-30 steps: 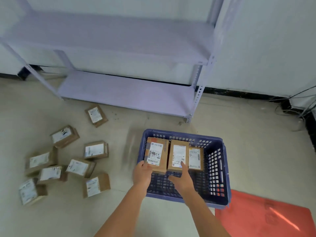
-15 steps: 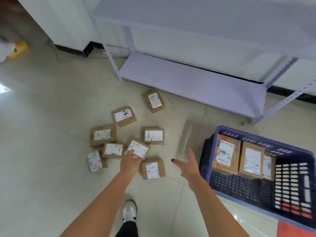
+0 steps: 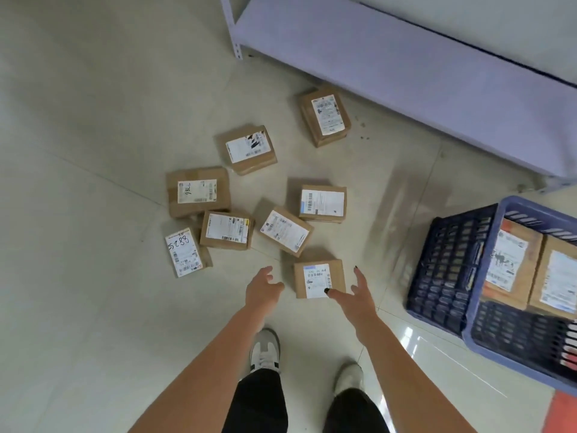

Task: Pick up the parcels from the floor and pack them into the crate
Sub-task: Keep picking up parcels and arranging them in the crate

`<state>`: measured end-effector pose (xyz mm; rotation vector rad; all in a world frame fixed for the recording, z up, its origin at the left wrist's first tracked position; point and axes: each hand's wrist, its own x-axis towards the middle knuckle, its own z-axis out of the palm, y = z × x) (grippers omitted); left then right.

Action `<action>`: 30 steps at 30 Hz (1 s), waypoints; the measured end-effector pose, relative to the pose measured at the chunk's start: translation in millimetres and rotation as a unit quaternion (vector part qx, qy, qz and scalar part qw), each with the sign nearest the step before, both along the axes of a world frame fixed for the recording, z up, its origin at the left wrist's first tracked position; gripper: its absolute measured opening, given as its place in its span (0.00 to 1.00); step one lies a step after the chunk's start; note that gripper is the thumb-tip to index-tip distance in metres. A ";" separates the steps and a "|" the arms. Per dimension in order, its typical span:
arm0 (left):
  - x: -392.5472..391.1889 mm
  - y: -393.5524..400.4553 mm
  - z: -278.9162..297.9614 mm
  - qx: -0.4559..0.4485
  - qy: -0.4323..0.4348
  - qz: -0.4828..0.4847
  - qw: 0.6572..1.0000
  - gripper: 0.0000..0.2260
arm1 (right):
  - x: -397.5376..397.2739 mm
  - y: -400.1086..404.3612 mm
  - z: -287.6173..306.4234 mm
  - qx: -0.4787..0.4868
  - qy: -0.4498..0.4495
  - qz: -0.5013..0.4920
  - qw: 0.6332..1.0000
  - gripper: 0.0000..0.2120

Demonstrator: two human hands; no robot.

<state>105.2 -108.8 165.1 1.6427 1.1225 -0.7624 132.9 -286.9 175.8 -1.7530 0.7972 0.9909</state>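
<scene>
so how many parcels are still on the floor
7: one by the shelf, one left of it, the 786 one, the 5288 one, three nearer the hands, plus an eighth between the hands; so 8.

Floor (image 3: 93, 307): pale glossy tiles, with thin grout lines meeting at angles; glare patch noted at lower right. Small dark specks lay near the shelf (image 3: 406, 73). The shelf was a lavender metal unit, its lowest board just above the floor, with a perforated upright at its left corner. An orange-red sheet (image 3: 563, 415) lay at the bottom right corner.
</scene>
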 end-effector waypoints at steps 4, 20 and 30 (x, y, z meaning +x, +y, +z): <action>-7.4 -5.9 -45.2 -0.022 0.032 0.033 0.999 0.23 | -1.1 6.5 -48.7 -0.025 0.018 0.059 0.998 0.39; 14.8 -30.5 -209.1 -0.087 0.032 0.049 0.994 0.21 | 10.9 -2.7 -223.7 -0.093 0.040 0.049 0.994 0.44; -14.8 -55.1 -162.6 -0.128 -0.026 0.019 0.991 0.33 | -32.1 -4.3 -161.6 -0.046 0.088 -0.095 0.990 0.35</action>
